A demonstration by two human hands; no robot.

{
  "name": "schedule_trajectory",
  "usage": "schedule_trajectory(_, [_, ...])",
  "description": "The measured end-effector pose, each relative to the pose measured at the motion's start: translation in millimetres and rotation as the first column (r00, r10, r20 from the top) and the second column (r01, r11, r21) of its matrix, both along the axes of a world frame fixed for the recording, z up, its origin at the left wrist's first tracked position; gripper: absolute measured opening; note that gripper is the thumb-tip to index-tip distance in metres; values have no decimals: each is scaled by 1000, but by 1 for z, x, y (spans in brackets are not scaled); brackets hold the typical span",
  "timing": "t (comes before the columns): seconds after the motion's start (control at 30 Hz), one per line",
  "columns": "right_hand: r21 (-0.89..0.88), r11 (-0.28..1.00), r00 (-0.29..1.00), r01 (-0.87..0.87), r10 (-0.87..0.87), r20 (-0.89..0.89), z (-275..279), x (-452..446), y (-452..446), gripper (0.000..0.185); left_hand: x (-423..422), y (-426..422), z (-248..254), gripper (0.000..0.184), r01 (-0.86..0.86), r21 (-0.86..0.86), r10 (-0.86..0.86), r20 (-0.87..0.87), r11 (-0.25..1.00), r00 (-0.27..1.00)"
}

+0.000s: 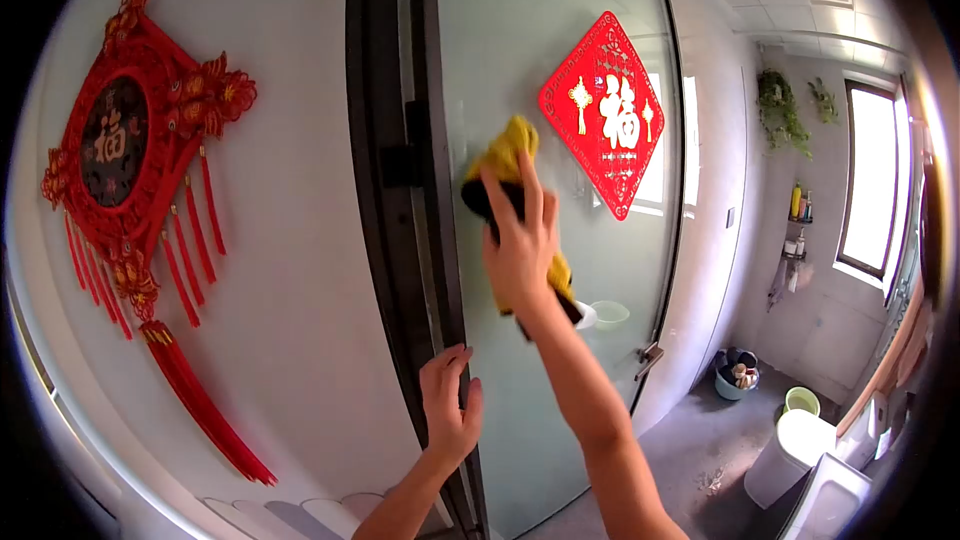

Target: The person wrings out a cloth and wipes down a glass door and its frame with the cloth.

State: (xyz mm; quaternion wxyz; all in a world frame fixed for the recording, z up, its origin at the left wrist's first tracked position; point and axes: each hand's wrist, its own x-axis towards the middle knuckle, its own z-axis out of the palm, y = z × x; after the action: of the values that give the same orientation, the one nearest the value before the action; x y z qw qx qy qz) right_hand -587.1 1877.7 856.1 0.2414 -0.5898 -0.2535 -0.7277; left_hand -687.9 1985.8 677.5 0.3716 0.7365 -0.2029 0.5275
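Observation:
My right hand (522, 245) presses a yellow and black cloth (512, 155) flat against the frosted glass door (520, 420). Its fingers point upward over the cloth, and folds stick out above and below the palm. Lower down, my left hand (450, 408) rests against the edge of the dark door frame (395, 240), fingers bent a little and thumb apart, with nothing held. Right of the cloth, a red diamond-shaped sticker (590, 90) with a pale character is fixed on the glass.
A red tasselled ornament (150, 70) hangs on the wall at left. The door has a metal handle (648, 360). Beyond it are a blue basin (735, 390) holding things, a green bucket (802, 401), a white toilet-like fixture (790, 450), a window (868, 180) and hanging plants (780, 105).

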Motion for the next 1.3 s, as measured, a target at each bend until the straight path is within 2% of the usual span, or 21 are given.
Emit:
schedule_trajectory(0.07, [-79, 997, 997, 13, -6, 81, 45, 4, -3, 67, 4, -6, 7, 39, -12, 3, 12, -2, 1000, 1000])
schedule_trajectory(0.1, [-104, 993, 989, 49, -34, 143, 58, 6, 2, 67, 5, -10, 11, 40, -115, 63, 112, 56, 991, 992])
schedule_trajectory(0.13, [-114, 993, 992, 23, -9, 124, 65, -1, 7, 68, 8, -14, 15, 41, -220, 114, 206, 121, 969, 971])
schedule_trajectory(0.2, [-124, 992, 994, -5, 19, 110, 67, -4, 11, 69, 14, -28, 21, 42, -230, 135, 210, 143, 964, 967])
schedule_trajectory(0.33, [196, 979, 991, -64, 86, -106, 38, 9, -5, 73, 32, -55, 16, 42, -225, 196, 209, 98, 954, 973])
schedule_trajectory(0.43, [398, 917, 949, -38, 157, -273, -6, 34, -37, 74, 36, -55, 7, 42, -224, 215, 217, 58, 951, 975])
schedule_trajectory(0.5, [492, 871, 930, -4, 184, -318, -40, 48, -59, 74, 41, -51, 3, 42, -202, 204, 196, 52, 958, 979])
schedule_trajectory(0.57, [436, 900, 925, -23, 184, -332, -50, 48, -59, 73, 41, -57, 4, 42, -231, 212, 223, 63, 950, 973])
schedule_trajectory(0.63, [321, 947, 962, 1, 87, -259, -30, 42, -52, 75, 43, -67, 8, 43, -275, 205, 275, 29, 939, 961])
schedule_trajectory(0.7, [163, 980, 950, -117, 158, -269, -5, 28, -46, 77, 52, -78, 9, 44, -256, 211, 252, 46, 943, 967])
schedule_trajectory(0.77, [41, 993, 990, -111, 114, -79, 22, 33, -40, 81, 63, -91, 4, 43, -289, 222, 279, 75, 931, 957])
schedule_trajectory(0.83, [61, 993, 980, -104, 113, -165, 39, 28, -44, 82, 80, -105, -1, 40, -270, 235, 255, 94, 934, 962])
schedule_trajectory(0.87, [99, 987, 983, -126, 138, -124, 37, 35, -46, 83, 87, -112, -7, 38, -242, 217, 224, 105, 946, 969])
schedule_trajectory(0.97, [163, 980, 985, -117, 136, -110, -2, 47, -55, 83, 96, -127, -19, 31, -195, 159, 179, 113, 968, 977])
schedule_trajectory(1.03, [150, 983, 983, -104, 125, -134, -46, 59, -73, 81, 95, -130, -36, 28, -233, 275, 208, 116, 933, 971])
schedule_trajectory(1.1, [66, 996, 990, -53, 61, -127, -94, 88, -101, 81, 92, -133, -47, 28, -225, 299, 215, 64, 927, 974])
schedule_trajectory(1.17, [56, 996, 974, 66, -52, -220, -133, 129, -143, 80, 92, -133, -51, 29, -212, 319, 220, 12, 924, 975])
schedule_trajectory(1.23, [175, 982, 967, 70, -24, -253, -140, 164, -197, 68, 92, -128, -53, 33, -227, 279, 239, -11, 933, 971])
schedule_trajectory(1.3, [270, 949, 941, 164, -68, -331, -138, 193, -245, 68, 93, -125, -52, 33, -234, 285, 249, -19, 930, 968])
